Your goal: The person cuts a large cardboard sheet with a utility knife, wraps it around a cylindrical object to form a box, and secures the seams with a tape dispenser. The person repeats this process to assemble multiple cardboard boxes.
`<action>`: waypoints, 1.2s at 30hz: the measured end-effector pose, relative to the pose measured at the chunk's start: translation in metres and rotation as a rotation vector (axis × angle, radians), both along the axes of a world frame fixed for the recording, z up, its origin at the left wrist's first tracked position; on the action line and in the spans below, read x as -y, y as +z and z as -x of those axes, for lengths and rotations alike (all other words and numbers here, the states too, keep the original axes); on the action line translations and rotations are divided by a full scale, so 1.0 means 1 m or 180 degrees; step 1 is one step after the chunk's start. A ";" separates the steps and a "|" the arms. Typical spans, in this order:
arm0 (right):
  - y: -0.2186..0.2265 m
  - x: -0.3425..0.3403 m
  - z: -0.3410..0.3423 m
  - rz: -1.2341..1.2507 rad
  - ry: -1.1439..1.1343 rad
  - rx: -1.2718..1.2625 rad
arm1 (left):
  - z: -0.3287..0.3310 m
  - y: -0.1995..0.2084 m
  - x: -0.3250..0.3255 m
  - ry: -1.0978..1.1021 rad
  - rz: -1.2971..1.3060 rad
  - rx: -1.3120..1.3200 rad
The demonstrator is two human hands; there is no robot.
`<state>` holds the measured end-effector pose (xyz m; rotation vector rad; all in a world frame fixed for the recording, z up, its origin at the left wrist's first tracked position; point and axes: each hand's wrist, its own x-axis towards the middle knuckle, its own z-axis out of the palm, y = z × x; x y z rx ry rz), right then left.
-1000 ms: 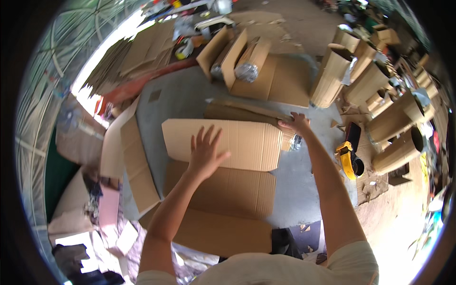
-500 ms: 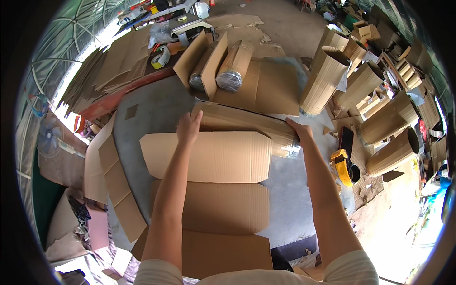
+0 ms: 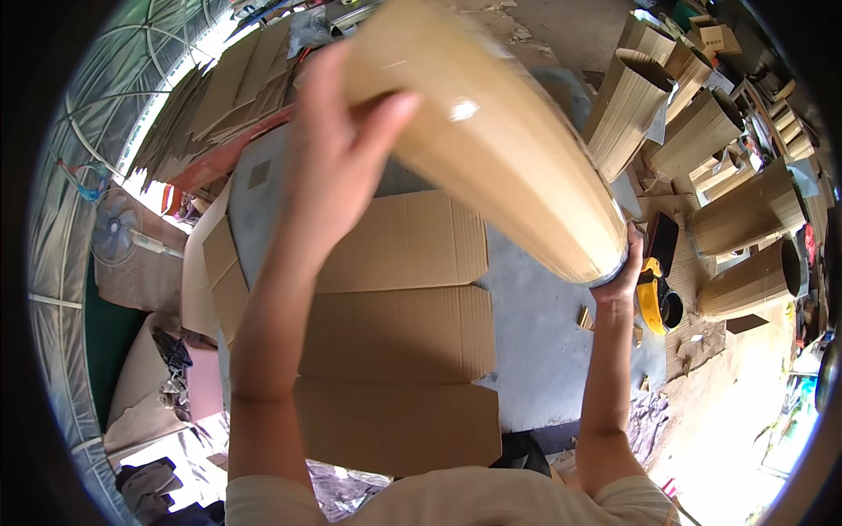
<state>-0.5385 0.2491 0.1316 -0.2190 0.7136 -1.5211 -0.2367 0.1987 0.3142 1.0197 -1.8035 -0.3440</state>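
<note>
A long brown cardboard tube is raised over the table, tilted, with its upper left end large and close and running out of the top of the view. My left hand grips that upper end, thumb on the near side; its fingers are blurred. At the lower right end, my right hand is closed around the tube's base. Beneath the tube, an unfolded cardboard sheet with creased panels lies on the grey table.
Several open cardboard tubes stand at the right. A yellow and black tool lies near my right hand. Flat cardboard sheets are stacked at the far left, and a fan stands beyond the table's left edge.
The tube has been lifted off the table toward me, its left end rising most. My left hand rose with it, and my right hand shifted right to the tube's lower end.
</note>
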 end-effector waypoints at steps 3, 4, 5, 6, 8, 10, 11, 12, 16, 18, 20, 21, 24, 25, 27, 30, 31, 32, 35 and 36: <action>0.023 -0.023 -0.025 -0.0107 -0.0062 -0.0720 | -0.077 -0.026 -0.064 0.0547 -0.0344 -0.0649; 0.032 -0.037 -0.047 -0.0009 0.0025 -0.1060 | -0.115 -0.051 -0.087 0.0886 -0.0855 -0.0634; 0.037 -0.051 -0.072 -0.0098 0.0016 -0.1187 | -0.137 -0.082 -0.115 0.1229 -0.0899 -0.0937; 0.040 -0.061 -0.095 0.0055 0.0300 -0.1173 | -0.164 -0.113 -0.139 0.1437 -0.0975 -0.0874; 0.010 -0.074 -0.131 -0.0379 0.0696 -0.1013 | -0.214 -0.178 -0.185 0.1794 -0.1142 -0.0753; -0.024 -0.084 -0.161 -0.0752 0.1106 -0.1036 | -0.261 -0.238 -0.219 0.1765 -0.1771 -0.0891; -0.041 -0.090 -0.177 -0.1014 0.1119 -0.1701 | -0.288 -0.273 -0.232 0.1760 -0.2313 -0.0916; -0.077 -0.092 -0.182 -0.0918 0.1264 -0.2511 | -0.292 -0.289 -0.233 0.1744 -0.2427 -0.0772; -0.082 -0.092 -0.192 -0.0816 0.1372 -0.3572 | -0.309 -0.311 -0.245 0.1640 -0.2824 -0.0493; -0.074 -0.086 -0.193 -0.0900 0.1449 -0.3888 | -0.296 -0.277 -0.230 0.1566 -0.3086 -0.0323; -0.068 -0.080 -0.197 -0.1008 0.1664 -0.4331 | -0.290 -0.258 -0.229 0.1704 -0.3108 -0.0075; -0.061 -0.071 -0.197 -0.0918 0.2168 -0.4798 | -0.289 -0.255 -0.229 0.1783 -0.3133 0.0055; -0.030 -0.057 -0.237 0.0602 0.0708 -0.6233 | -0.298 -0.267 -0.237 0.1499 -0.2807 -0.0451; -0.020 -0.048 -0.248 0.0735 0.1181 -0.5708 | -0.304 -0.280 -0.237 0.1854 -0.2176 0.0003; 0.001 -0.043 -0.274 0.1073 0.1846 -0.5826 | -0.306 -0.255 -0.218 0.2165 -0.2486 -0.0396; -0.009 -0.057 -0.313 0.1626 0.2522 -0.6253 | -0.345 -0.261 -0.189 0.2415 -0.2641 -0.1203; -0.020 -0.069 -0.318 0.1808 0.2417 -0.6450 | -0.348 -0.257 -0.175 0.2408 -0.2975 -0.1383; -0.024 -0.078 -0.322 0.2003 0.2286 -0.6637 | -0.346 -0.251 -0.159 0.2392 -0.3291 -0.1559; -0.024 -0.091 -0.320 0.2212 0.2042 -0.6776 | -0.336 -0.262 -0.139 0.2371 -0.3313 -0.1438; -0.024 -0.094 -0.321 0.2271 0.1937 -0.6797 | -0.335 -0.268 -0.136 0.2369 -0.3164 -0.1287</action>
